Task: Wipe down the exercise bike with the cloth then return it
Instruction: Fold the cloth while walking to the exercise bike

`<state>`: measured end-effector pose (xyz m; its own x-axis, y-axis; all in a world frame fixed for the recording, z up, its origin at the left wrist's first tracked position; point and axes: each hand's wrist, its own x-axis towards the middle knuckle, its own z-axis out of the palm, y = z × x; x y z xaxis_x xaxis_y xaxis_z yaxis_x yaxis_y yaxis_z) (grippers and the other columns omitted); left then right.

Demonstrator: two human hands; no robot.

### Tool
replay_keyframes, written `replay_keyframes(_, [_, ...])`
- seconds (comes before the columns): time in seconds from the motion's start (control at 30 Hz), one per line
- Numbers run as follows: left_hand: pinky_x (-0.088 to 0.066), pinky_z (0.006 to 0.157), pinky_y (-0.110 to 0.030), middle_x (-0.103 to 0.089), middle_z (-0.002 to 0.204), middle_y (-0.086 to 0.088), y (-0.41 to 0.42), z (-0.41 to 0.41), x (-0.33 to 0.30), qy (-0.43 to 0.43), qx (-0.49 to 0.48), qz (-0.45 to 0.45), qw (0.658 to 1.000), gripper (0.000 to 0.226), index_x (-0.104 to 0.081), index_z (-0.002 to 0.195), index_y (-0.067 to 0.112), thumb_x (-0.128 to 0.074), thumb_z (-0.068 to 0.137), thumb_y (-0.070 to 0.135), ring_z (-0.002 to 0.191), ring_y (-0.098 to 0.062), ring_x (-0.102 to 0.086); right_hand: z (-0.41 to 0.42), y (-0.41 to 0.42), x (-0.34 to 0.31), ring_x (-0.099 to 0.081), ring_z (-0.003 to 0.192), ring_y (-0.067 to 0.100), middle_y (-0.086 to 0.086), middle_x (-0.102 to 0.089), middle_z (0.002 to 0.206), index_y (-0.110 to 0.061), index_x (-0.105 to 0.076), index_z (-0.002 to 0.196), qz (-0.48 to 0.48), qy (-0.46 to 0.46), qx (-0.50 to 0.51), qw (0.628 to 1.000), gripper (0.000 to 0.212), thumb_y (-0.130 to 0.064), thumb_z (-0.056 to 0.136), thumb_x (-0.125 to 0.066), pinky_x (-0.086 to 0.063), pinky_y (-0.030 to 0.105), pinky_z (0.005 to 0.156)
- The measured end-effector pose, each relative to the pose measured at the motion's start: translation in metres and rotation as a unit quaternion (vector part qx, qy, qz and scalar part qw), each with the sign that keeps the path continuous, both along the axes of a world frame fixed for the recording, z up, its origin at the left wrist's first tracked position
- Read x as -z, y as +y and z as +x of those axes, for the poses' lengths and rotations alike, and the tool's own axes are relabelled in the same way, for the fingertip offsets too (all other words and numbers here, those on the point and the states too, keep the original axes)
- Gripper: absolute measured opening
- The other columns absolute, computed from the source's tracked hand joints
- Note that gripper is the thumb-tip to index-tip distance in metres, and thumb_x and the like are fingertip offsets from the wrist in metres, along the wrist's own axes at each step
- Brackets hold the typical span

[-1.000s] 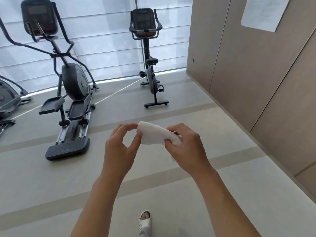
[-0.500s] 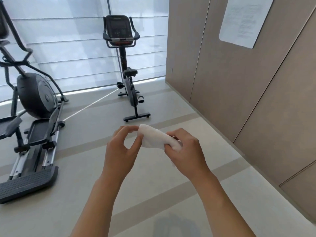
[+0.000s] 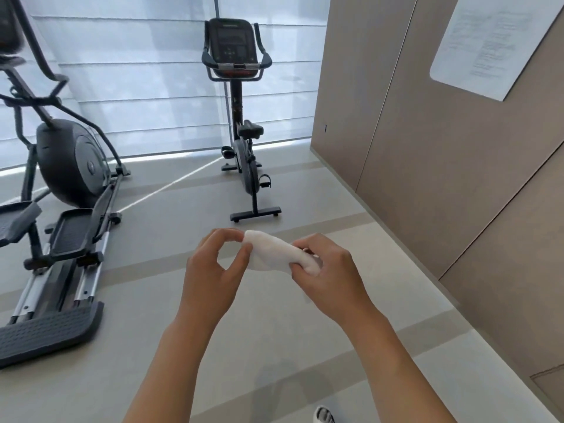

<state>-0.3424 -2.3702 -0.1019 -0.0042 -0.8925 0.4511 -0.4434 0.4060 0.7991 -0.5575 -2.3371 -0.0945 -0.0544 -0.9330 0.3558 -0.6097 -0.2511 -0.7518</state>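
Observation:
A black upright exercise bike [image 3: 244, 123] stands ahead by the window, with its console and handlebars at the top and its seat facing me. A folded white cloth [image 3: 274, 253] is stretched between both hands in front of me, well short of the bike. My left hand [image 3: 213, 270] pinches the cloth's left end between thumb and fingers. My right hand [image 3: 332, 276] grips the right end, fingers curled round it.
A black elliptical trainer [image 3: 67, 190] fills the left side, its foot rails reaching toward me. A wood-panelled wall [image 3: 442, 148] runs along the right with a white paper sheet [image 3: 488, 41] on it. Open floor [image 3: 183, 346] lies between me and the bike. A white shoe [image 3: 323, 416] shows at the bottom.
The bike has grown larger and shifted toward the centre of view, and the elliptical has slid left as I came closer. Both hands keep the same hold on the cloth.

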Motion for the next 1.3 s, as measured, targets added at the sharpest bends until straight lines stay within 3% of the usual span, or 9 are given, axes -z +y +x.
replay_keyframes(0.13, [-0.045,0.085,-0.006,-0.072,0.112,0.019,-0.041,-0.003,0.003,0.005,-0.021,0.014,1.000,0.013,-0.067,0.104,0.034,-0.070,0.099,0.023,0.112,-0.007,-0.066,-0.001,-0.049,0.006,-0.065,0.088,0.006,-0.017,-0.070,0.097,-0.029,-0.074,0.103,0.009,0.014,-0.032,0.999,0.024,-0.012,0.086,-0.072,-0.045,0.011,0.070])
replay_keyframes(0.6, [-0.044,0.080,-0.004,-0.072,0.116,0.021,-0.216,-0.066,-0.011,-0.005,-0.090,-0.016,0.996,0.008,-0.061,0.099,0.032,-0.067,0.099,0.026,0.113,-0.010,-0.067,-0.072,-0.270,-0.007,-0.065,0.091,0.009,-0.015,-0.067,0.104,-0.023,-0.076,0.108,-0.021,0.025,-0.121,0.992,0.019,-0.016,0.090,-0.074,-0.052,0.024,0.077])
replay_keyframes(0.7, [-0.046,0.082,-0.012,-0.071,0.117,0.023,-0.250,-0.090,-0.014,-0.016,-0.097,-0.020,0.995,0.008,-0.060,0.099,0.032,-0.067,0.099,0.027,0.113,-0.009,-0.066,-0.096,-0.307,-0.005,-0.065,0.091,0.011,-0.015,-0.067,0.105,-0.022,-0.076,0.107,-0.023,0.020,-0.135,0.990,0.017,-0.017,0.091,-0.074,-0.054,0.029,0.079])
replay_keyframes(0.87, [-0.045,0.079,-0.003,-0.072,0.117,0.024,-0.292,-0.130,-0.014,-0.012,-0.079,-0.013,0.997,0.008,-0.058,0.097,0.028,-0.064,0.101,0.024,0.113,-0.003,-0.067,-0.126,-0.355,0.011,-0.065,0.090,0.010,-0.017,-0.066,0.104,-0.024,-0.074,0.107,-0.011,0.000,-0.124,0.992,0.019,-0.019,0.089,-0.077,-0.052,0.022,0.075])
replay_keyframes(0.93, [-0.048,0.084,-0.007,-0.073,0.118,0.023,-0.308,-0.140,-0.013,-0.008,-0.061,-0.007,0.998,0.011,-0.058,0.096,0.027,-0.065,0.101,0.021,0.115,-0.004,-0.068,-0.135,-0.368,0.019,-0.064,0.092,0.007,-0.019,-0.065,0.103,-0.028,-0.071,0.106,0.012,-0.001,-0.131,0.991,0.019,-0.023,0.088,-0.077,-0.053,0.023,0.074])
replay_keyframes(1.07, [-0.056,0.083,-0.028,-0.073,0.120,0.022,-0.350,-0.159,-0.010,-0.004,-0.045,-0.009,0.999,0.017,-0.058,0.097,0.028,-0.065,0.100,0.012,0.116,-0.003,-0.068,-0.151,-0.405,0.028,-0.065,0.101,0.003,-0.021,-0.065,0.106,-0.035,-0.067,0.106,0.041,-0.006,-0.129,0.991,0.022,-0.031,0.087,-0.077,-0.055,0.027,0.080])
replay_keyframes(1.2, [-0.052,0.081,-0.012,-0.073,0.121,0.021,-0.393,-0.170,-0.007,-0.009,-0.021,-0.014,1.000,0.026,-0.057,0.098,0.030,-0.064,0.100,0.005,0.114,-0.004,-0.069,-0.159,-0.443,0.033,-0.065,0.107,0.003,-0.020,-0.068,0.112,-0.036,-0.067,0.113,0.054,-0.023,-0.117,0.991,0.028,-0.042,0.086,-0.075,-0.056,0.030,0.087])
replay_keyframes(1.3, [-0.053,0.078,-0.012,-0.073,0.121,0.021,-0.428,-0.167,-0.002,-0.001,-0.012,-0.012,1.000,0.026,-0.058,0.098,0.032,-0.064,0.101,0.007,0.113,-0.004,-0.069,-0.158,-0.476,0.036,-0.064,0.108,0.003,-0.021,-0.068,0.113,-0.035,-0.067,0.115,0.060,-0.019,-0.109,0.992,0.031,-0.045,0.087,-0.076,-0.056,0.033,0.090])
